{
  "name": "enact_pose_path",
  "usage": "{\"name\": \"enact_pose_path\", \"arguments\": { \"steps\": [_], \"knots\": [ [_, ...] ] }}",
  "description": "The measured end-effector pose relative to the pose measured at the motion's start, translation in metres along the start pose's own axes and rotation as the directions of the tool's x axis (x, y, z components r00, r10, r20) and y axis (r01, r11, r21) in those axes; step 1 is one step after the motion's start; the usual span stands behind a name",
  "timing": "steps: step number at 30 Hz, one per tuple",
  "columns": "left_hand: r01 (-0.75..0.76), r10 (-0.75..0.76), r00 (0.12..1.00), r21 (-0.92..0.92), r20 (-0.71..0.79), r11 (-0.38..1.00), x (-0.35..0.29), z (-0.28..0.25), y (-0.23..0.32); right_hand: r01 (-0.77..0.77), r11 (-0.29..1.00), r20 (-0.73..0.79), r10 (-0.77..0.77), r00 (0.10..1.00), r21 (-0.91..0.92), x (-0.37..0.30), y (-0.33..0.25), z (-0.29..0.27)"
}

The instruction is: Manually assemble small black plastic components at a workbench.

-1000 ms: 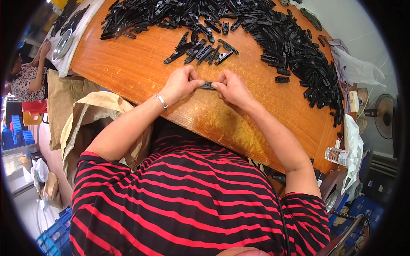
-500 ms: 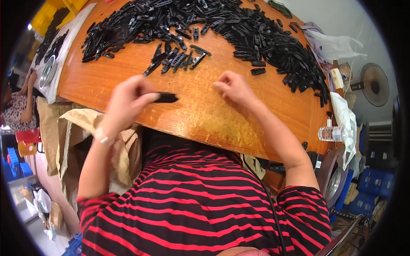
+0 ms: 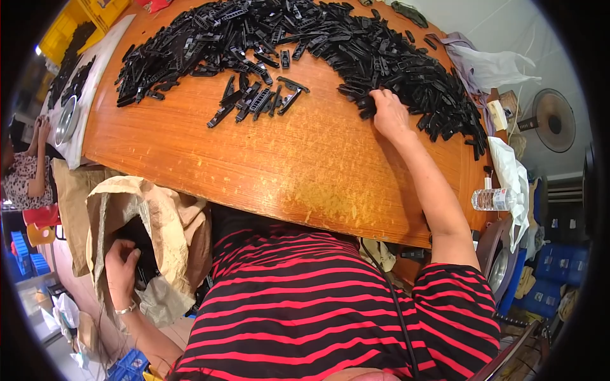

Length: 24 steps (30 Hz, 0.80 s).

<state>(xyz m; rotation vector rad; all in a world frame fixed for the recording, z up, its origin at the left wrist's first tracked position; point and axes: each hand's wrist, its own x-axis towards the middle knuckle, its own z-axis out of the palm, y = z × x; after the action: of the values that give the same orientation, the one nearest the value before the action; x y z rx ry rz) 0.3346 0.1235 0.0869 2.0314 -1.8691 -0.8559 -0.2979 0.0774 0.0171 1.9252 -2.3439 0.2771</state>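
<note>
At the right part of the heap, my right hand (image 3: 391, 114) reaches out with curled fingers on a small black plastic part (image 3: 366, 106) at the pile's near edge. Low on the left, my left hand (image 3: 122, 263) is inside the mouth of a tan woven sack (image 3: 171, 222). Its thumb and fingers are apart and no part shows between them. The sack's dark inside hides what lies deeper. A big heap of long, narrow black plastic parts (image 3: 216, 38) curves across the far side of the wooden table (image 3: 254, 165). A smaller cluster of similar parts (image 3: 257, 101) lies before it.
Right of the table are a clear plastic bottle (image 3: 492, 199), a white plastic bag (image 3: 508, 171) and a fan (image 3: 554, 120). At far left, a person (image 3: 32, 165) sits near a metal bowl (image 3: 67, 119). The table's front edge (image 3: 305, 222) runs close to my body.
My left hand has gone from above the table down into the sack, and the black part it held no longer shows. My right hand has moved right and away, onto the heap.
</note>
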Motion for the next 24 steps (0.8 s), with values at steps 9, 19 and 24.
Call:
{"name": "enact_pose_path", "arguments": {
  "steps": [9,19,24],
  "knots": [
    [-0.455,0.422,0.889,-0.238,-0.176,0.858,0.056,-0.013,0.147,0.21,0.941,-0.074,-0.197,0.978,0.264,-0.019,-0.076,-0.002],
    [-0.774,0.729,0.633,0.185,0.262,0.605,0.146,0.145,0.28,0.373,0.866,-0.172,-0.333,0.927,0.333,-0.034,-0.1,0.002],
    [-0.754,0.736,0.639,0.374,0.225,0.54,0.164,0.206,0.293,0.369,0.858,-0.178,-0.325,0.929,0.357,-0.045,-0.119,0.005]
  ]
}}
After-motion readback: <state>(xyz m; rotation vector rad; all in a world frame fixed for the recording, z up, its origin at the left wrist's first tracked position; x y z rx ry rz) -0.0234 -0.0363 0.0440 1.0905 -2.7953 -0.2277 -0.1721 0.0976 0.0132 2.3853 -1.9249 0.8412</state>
